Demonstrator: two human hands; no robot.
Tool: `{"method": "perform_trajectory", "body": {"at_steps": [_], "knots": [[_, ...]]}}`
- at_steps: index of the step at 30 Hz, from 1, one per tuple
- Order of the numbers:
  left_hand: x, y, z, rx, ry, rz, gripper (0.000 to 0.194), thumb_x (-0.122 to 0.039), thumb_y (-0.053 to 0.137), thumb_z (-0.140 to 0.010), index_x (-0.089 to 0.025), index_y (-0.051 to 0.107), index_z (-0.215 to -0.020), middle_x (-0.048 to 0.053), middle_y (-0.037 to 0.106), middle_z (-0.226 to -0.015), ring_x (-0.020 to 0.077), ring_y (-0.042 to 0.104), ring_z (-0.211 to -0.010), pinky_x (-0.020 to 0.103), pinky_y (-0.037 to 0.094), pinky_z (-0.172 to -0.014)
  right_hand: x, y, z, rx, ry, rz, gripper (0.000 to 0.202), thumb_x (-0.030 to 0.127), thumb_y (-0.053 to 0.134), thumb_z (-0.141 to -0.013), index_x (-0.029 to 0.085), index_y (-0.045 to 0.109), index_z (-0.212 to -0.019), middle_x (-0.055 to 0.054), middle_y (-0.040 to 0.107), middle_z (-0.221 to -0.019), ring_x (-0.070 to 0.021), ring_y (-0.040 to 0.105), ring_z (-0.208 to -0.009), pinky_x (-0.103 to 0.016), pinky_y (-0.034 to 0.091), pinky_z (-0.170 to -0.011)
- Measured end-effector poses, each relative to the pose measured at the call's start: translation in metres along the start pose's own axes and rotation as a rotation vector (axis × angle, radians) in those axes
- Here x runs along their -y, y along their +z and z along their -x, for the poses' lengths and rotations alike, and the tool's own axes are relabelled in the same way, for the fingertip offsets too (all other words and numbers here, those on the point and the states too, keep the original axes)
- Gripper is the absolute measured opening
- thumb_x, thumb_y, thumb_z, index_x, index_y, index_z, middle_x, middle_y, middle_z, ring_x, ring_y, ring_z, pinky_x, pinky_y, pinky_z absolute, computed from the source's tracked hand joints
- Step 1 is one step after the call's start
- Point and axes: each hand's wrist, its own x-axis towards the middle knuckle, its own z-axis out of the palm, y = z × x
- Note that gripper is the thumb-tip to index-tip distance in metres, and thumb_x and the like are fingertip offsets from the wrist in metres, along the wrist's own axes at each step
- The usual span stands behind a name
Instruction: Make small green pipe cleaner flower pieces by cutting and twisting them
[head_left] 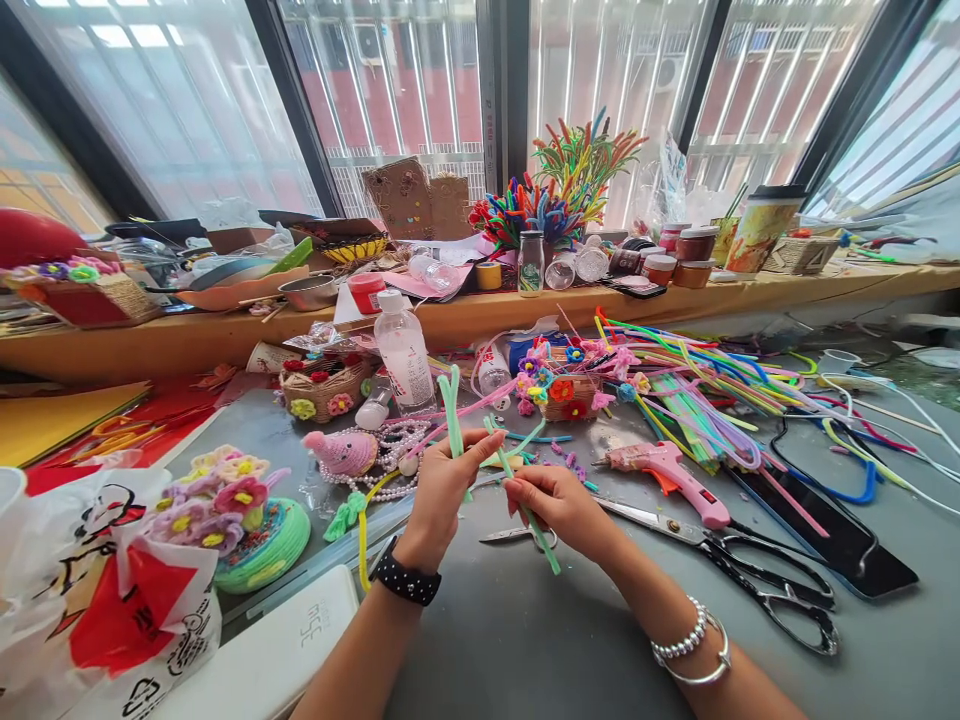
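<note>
My left hand (444,482) is closed around folded pale green pipe cleaners (451,405), whose looped ends stick up above the fingers. To its right, my right hand (551,500) pinches another light green pipe cleaner (545,550), slanting down toward the table. Its upper end reaches close to my left thumb; whether the two pieces are joined I cannot tell. Under the hands lies a small pair of scissors (517,536), partly covered. Large black-handled scissors (739,565) and a pink glue gun (675,475) rest to the right.
Loose pipe cleaners (727,385) spread across the back right, near a dark flat slab (847,545). A clear bottle (403,350) stands behind my left hand. On the left are a crocheted flower pot (262,545), a plastic bag (142,610) and a white box (300,640).
</note>
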Motion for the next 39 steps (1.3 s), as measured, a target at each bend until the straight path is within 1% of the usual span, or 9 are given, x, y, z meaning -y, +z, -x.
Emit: {"method": "perform_trajectory", "body": {"at_steps": [3, 6, 9, 15, 23, 28, 32, 36, 39], "knots": [[-0.001, 0.001, 0.000, -0.005, -0.036, -0.040, 0.037, -0.045, 0.062, -0.058, -0.014, 0.059, -0.078, -0.008, 0.037, -0.048, 0.0030, 0.023, -0.040, 0.018, 0.018, -0.038, -0.001, 0.000, -0.001, -0.053, 0.025, -0.054, 0.037, 0.047, 0.044, -0.076, 0.016, 0.054, -0.058, 0.005, 0.040, -0.045, -0.0060, 0.034, -0.039, -0.018, 0.027, -0.039], [-0.001, 0.001, -0.001, -0.005, -0.046, -0.056, 0.042, -0.051, 0.053, -0.063, -0.018, 0.058, -0.088, -0.003, 0.051, -0.065, 0.0027, 0.029, -0.041, 0.018, 0.023, -0.039, -0.003, 0.000, -0.002, -0.138, 0.029, -0.092, 0.036, 0.047, 0.045, -0.076, 0.016, 0.055, -0.061, 0.005, 0.042, -0.048, -0.0064, 0.035, -0.041, -0.019, 0.028, -0.040], [0.002, 0.001, -0.002, 0.034, -0.031, -0.041, 0.040, -0.052, 0.047, -0.068, -0.019, 0.059, -0.086, -0.002, 0.052, -0.071, 0.0029, 0.031, -0.043, 0.017, 0.023, -0.039, -0.003, -0.001, -0.003, -0.199, 0.022, -0.129, 0.032, 0.044, 0.048, -0.075, 0.016, 0.055, -0.062, 0.004, 0.046, -0.050, -0.0065, 0.036, -0.042, -0.020, 0.029, -0.041], [0.006, -0.001, -0.005, 0.029, -0.027, -0.013, 0.030, -0.044, 0.053, -0.068, -0.016, 0.058, -0.078, -0.005, 0.045, -0.061, 0.0027, 0.030, -0.043, 0.015, 0.023, -0.038, -0.004, -0.002, -0.003, -0.281, 0.010, -0.227, 0.023, 0.038, 0.052, -0.074, 0.016, 0.053, -0.072, 0.005, 0.048, -0.052, -0.0065, 0.038, -0.044, -0.019, 0.030, -0.043], [0.006, -0.003, -0.005, 0.046, -0.025, 0.010, 0.025, -0.038, 0.060, -0.063, -0.014, 0.060, -0.073, -0.003, 0.051, -0.062, 0.0070, 0.045, -0.054, 0.018, 0.037, -0.051, -0.005, -0.002, -0.004, -0.361, -0.003, -0.285, 0.022, 0.036, 0.053, -0.074, 0.016, 0.057, -0.068, 0.003, 0.051, -0.057, -0.0063, 0.038, -0.046, -0.020, 0.031, -0.044], [0.002, -0.001, -0.001, 0.263, -0.062, -0.130, 0.028, -0.039, 0.058, -0.064, -0.013, 0.064, -0.073, 0.001, 0.057, -0.065, 0.0092, 0.047, -0.057, 0.019, 0.038, -0.052, -0.003, -0.005, -0.003, -0.355, -0.102, -0.357, 0.019, 0.033, 0.055, -0.073, 0.018, 0.064, -0.067, -0.002, 0.055, -0.095, -0.0057, 0.040, -0.053, -0.021, 0.033, -0.046], [0.003, 0.004, 0.001, 0.371, -0.024, -0.275, 0.031, -0.041, 0.052, -0.069, -0.013, 0.063, -0.067, -0.001, 0.052, -0.056, 0.0096, 0.048, -0.051, 0.019, 0.039, -0.047, -0.005, -0.006, -0.003, -0.416, -0.103, -0.337, 0.018, 0.033, 0.055, -0.073, 0.018, 0.065, -0.070, -0.001, 0.059, -0.071, -0.0073, 0.041, -0.050, -0.021, 0.033, -0.044], [0.012, 0.002, -0.004, 0.236, 0.046, -0.488, 0.033, -0.041, 0.041, -0.075, -0.014, 0.060, -0.075, 0.004, 0.058, -0.067, 0.0147, 0.054, -0.055, 0.025, 0.043, -0.049, -0.008, -0.007, -0.003, -0.500, -0.084, -0.315, 0.019, 0.034, 0.056, -0.073, 0.018, 0.065, -0.071, 0.000, 0.059, -0.060, -0.0090, 0.046, -0.050, -0.021, 0.036, -0.046], [0.018, -0.002, -0.008, 0.021, 0.216, -0.792, 0.029, -0.033, 0.041, -0.077, -0.013, 0.061, -0.083, 0.009, 0.061, -0.079, 0.0215, 0.057, -0.072, 0.035, 0.043, -0.067, -0.009, -0.008, -0.003, -0.509, -0.075, -0.334, 0.019, 0.034, 0.055, -0.073, 0.017, 0.064, -0.070, 0.000, 0.059, -0.060, -0.0089, 0.048, -0.051, -0.020, 0.037, -0.046]]}}
